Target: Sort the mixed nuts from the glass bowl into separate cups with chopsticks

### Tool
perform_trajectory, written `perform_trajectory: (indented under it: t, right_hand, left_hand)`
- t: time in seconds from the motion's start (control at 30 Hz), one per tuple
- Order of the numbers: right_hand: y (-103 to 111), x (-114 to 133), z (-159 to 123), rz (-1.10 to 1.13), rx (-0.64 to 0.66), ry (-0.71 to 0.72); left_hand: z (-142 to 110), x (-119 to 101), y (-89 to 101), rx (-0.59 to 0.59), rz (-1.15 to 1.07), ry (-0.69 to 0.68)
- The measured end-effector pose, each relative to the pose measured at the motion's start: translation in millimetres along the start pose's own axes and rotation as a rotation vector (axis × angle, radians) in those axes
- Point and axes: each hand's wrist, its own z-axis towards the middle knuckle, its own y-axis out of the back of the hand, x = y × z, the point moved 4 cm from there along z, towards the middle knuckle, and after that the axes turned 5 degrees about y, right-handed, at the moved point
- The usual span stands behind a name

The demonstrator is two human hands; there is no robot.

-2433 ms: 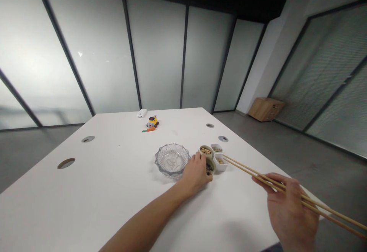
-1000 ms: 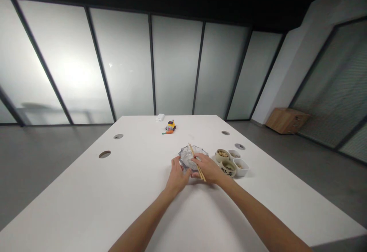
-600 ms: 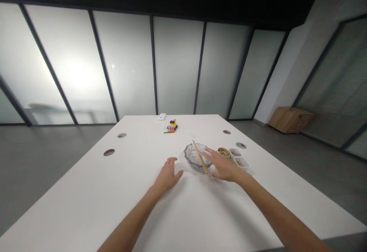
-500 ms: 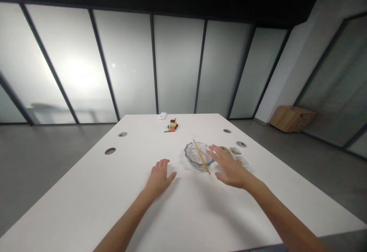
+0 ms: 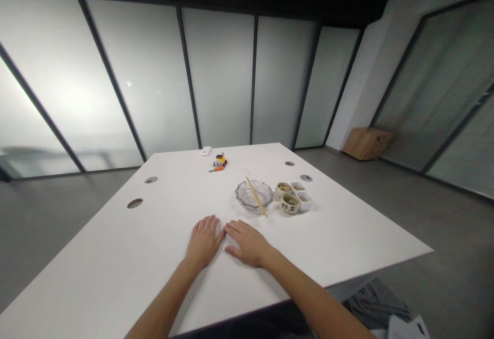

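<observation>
My left hand [image 5: 203, 241] lies flat on the white table [image 5: 127, 256], fingers stretched forward and holding nothing. Close beside it, my right hand [image 5: 247, 244] rests palm down with its fingers out, its fingertips at or very near the left thumb. Beyond the right hand stands a clear scalloped glass bowl [image 5: 241, 197]. A pair of wooden chopsticks [image 5: 256, 196] lies slantwise across the bowl's rim. To the bowl's right are a small ceramic cup with dark lettering [image 5: 289, 206], another ceramic cup [image 5: 283, 193] of pale pieces, and two white dishes [image 5: 306, 205] with small contents.
Farther back sit a yellow toy vehicle [image 5: 220, 161], an orange toy carrot [image 5: 217, 169] and a white box-like object [image 5: 206, 151]. Round holes [image 5: 135, 203] pierce the tabletop near its sides. A wooden cabinet [image 5: 366, 143] stands on the floor at right.
My right hand has moved left and down from beside the bowl to the table next to my left hand. The view has turned to the right. The bowl and chopsticks appear undisturbed.
</observation>
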Motion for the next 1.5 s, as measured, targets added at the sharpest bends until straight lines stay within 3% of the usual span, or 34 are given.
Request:
perform_trajectory:
  t: [0.8, 1.5]
  right_hand:
    - [-1.2, -2.5, 4.5, -0.025, -0.072, 0.030]
    - [-0.4, -2.5, 6.2, -0.057, -0.041, 0.001]
  left_hand:
    - [-1.6, 1.9, 2.8, -0.033, 0.005, -0.032]
    - [-0.1, 9.5, -2.4, -0.053, -0.025, -0.047]
